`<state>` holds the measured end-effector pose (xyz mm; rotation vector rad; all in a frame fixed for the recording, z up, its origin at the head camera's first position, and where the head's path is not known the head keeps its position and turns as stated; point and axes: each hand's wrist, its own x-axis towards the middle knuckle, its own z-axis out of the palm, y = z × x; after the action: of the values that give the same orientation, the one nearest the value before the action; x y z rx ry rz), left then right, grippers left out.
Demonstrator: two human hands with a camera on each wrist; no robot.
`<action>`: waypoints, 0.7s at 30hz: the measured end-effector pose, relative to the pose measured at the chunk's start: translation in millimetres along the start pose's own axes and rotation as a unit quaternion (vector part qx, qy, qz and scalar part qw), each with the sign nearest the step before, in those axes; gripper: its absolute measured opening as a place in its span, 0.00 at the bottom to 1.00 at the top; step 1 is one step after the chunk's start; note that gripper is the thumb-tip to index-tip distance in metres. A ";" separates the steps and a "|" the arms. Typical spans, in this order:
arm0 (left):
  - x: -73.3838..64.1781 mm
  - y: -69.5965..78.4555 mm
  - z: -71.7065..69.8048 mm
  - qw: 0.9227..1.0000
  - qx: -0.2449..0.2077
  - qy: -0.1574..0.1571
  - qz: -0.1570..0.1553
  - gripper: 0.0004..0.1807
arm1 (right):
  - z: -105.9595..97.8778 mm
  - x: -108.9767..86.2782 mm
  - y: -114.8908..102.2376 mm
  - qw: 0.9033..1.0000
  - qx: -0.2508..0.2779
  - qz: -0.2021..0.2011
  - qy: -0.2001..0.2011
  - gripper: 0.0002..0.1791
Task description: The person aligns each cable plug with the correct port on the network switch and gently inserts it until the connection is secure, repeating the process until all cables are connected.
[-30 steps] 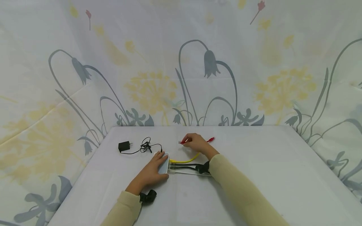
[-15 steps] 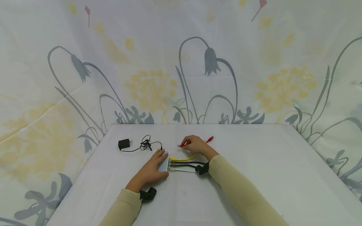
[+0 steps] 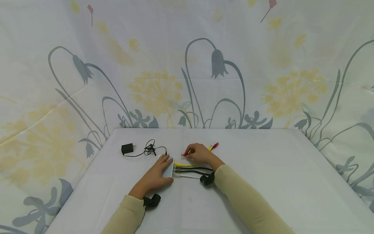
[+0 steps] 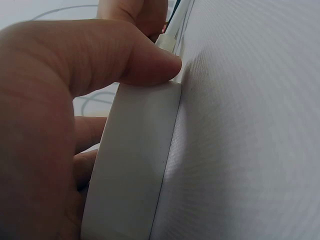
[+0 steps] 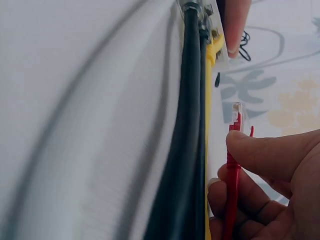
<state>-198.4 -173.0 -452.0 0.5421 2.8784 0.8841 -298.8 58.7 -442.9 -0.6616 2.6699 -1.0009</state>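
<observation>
A small white network switch (image 3: 168,171) lies flat on the white table. My left hand (image 3: 155,178) holds it, the thumb (image 4: 150,62) at the near corner by the port side and the fingers over the top and far side. My right hand (image 3: 201,154) pinches a red network cable (image 5: 231,195) just behind its clear plug (image 5: 236,114), which points left, apart from the switch. A yellow cable (image 3: 187,165), black cables (image 5: 187,100) and a white cable (image 3: 190,176) run from the switch's right side. In the right wrist view, the yellow plug sits nearest the far end.
A black power adapter (image 3: 127,148) lies at the back left, its thin cord (image 3: 150,149) bundled and leading to the far edge of the switch. The red cable's other plug (image 3: 215,145) lies beyond my right hand. A flower-patterned cloth (image 3: 245,65) hangs behind the table.
My right hand has moved slightly nearer me and to the left with the red cable, so its plug is closer to the switch. My left hand has stayed on the switch.
</observation>
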 end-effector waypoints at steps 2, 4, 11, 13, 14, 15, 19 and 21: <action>-0.3 0.3 -0.2 1.000 -0.002 0.000 0.002 0.43 | 1.2 -1.7 -0.7 1.000 -0.007 -0.008 0.000 0.05; -0.3 0.4 -0.4 1.000 -0.005 0.000 0.002 0.43 | 2.1 -3.5 -1.8 1.000 -0.014 -0.015 0.000 0.06; 0.9 -1.3 1.0 1.000 -0.003 0.001 0.001 0.43 | 4.3 -8.5 -5.6 0.999 -0.025 -0.025 -0.004 0.09; 0.9 -1.2 1.0 1.000 -0.003 0.000 -0.001 0.43 | 5.4 -9.0 -5.8 0.999 -0.028 -0.023 -0.005 0.09; 0.8 -1.0 0.9 1.000 -0.004 -0.001 -0.002 0.43 | 5.9 -9.3 -6.1 0.999 -0.029 -0.023 -0.006 0.10; 0.7 -0.7 0.7 1.000 -0.005 -0.001 -0.002 0.43 | 6.5 -9.4 -5.9 0.999 -0.032 -0.024 -0.006 0.10; 0.1 -0.4 0.3 1.000 -0.005 0.000 -0.001 0.43 | 8.2 -10.2 -7.1 0.999 -0.038 -0.032 -0.004 0.11; 0.1 -0.9 0.7 1.000 -0.006 0.004 0.004 0.43 | 8.9 -10.4 -7.9 0.999 -0.038 -0.039 -0.003 0.10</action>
<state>-198.6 -173.3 -453.1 0.5516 2.8778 0.9045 -284.0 53.4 -443.8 -0.7879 2.7068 -0.9195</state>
